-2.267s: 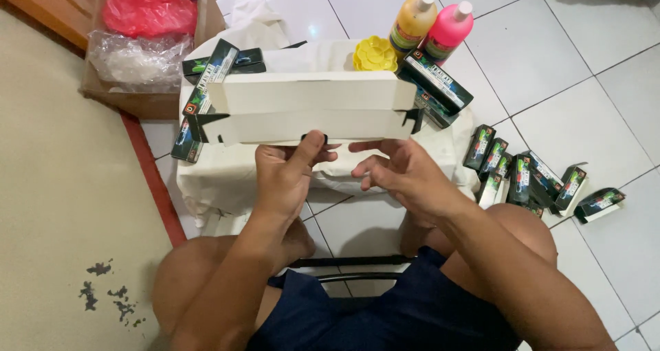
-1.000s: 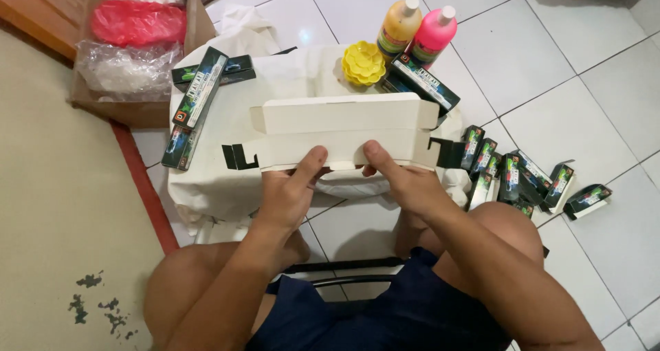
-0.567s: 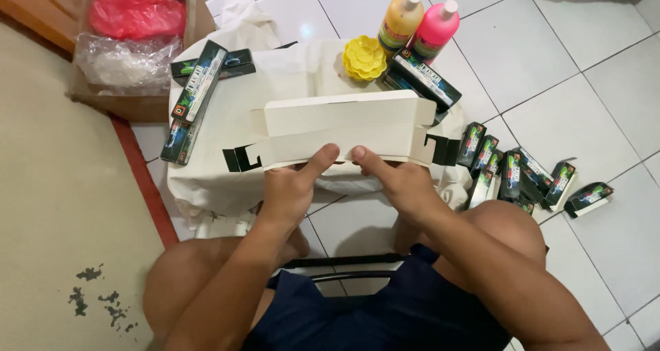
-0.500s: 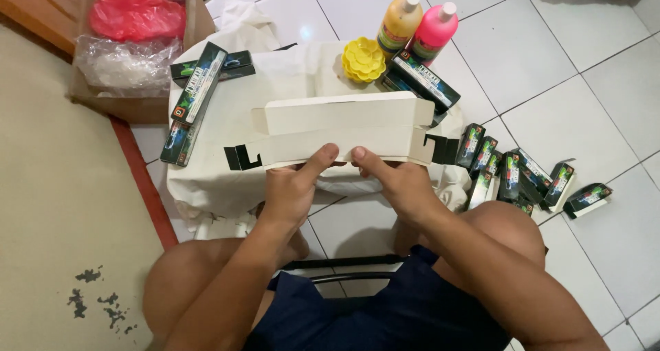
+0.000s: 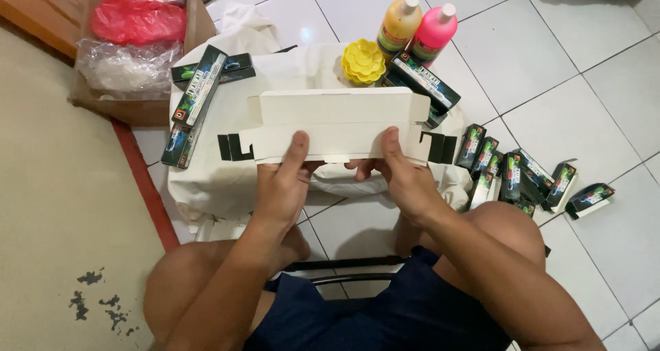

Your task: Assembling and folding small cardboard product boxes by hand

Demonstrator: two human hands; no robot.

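Lying crosswise, the flat white carton [image 5: 337, 124] spans left-right between both hands.

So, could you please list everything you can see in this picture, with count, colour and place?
flat carton: one, white inside with black end tabs, held over the cloth
cloth: one, white, spread on the floor under the carton
long boxes: about three left of the carton, dark green and black; more at upper right
small boxes: a cluster, exact count unclear, dark green, on the tiles at right
bottles: two, one orange and one pink, white caps, behind the carton
yellow flower-shaped piece: one, beside the bottles
cardboard box: one, brown, upper left, holding red and clear bags
left hand: grip on the carton's near edge
right hand: grip on the carton's near edge
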